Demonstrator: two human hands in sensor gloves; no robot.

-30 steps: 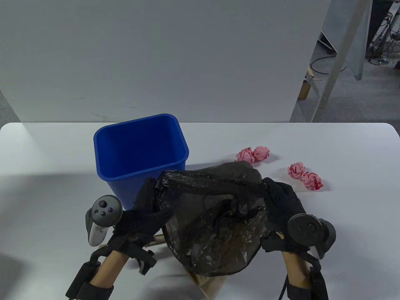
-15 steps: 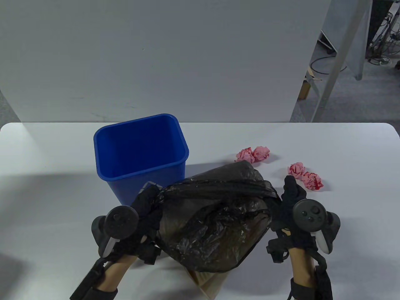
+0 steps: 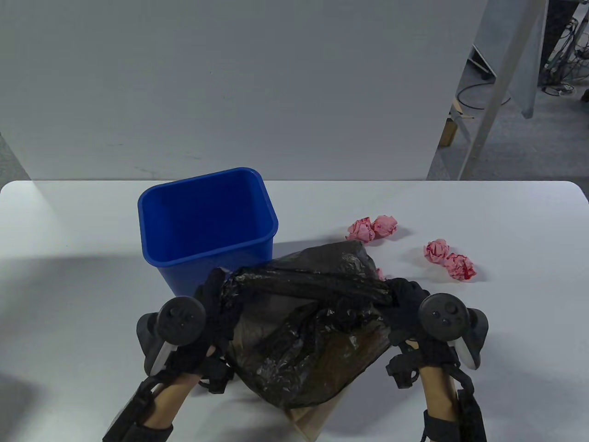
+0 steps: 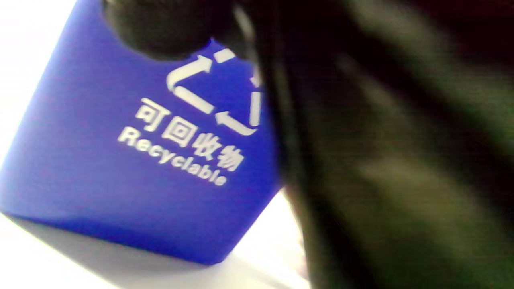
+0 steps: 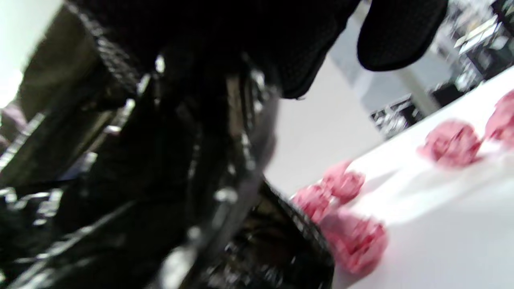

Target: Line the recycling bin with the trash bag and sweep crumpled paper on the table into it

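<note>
Both hands hold the black trash bag [image 3: 313,322] by its rim at the near middle of the white table [image 3: 69,230], the left hand [image 3: 207,317] curled into the rim's left end, the right hand [image 3: 409,308] clamped on its right end. Just beyond the left hand stands the blue recycling bin [image 3: 207,221], unlined, its near wall close to the bag. To the right lie pink crumpled paper balls [image 3: 372,228], another pair [image 3: 448,260] farther right, one more tucked against the bag's right side. Open tabletop spreads left of the bin and toward the right edge.
</note>
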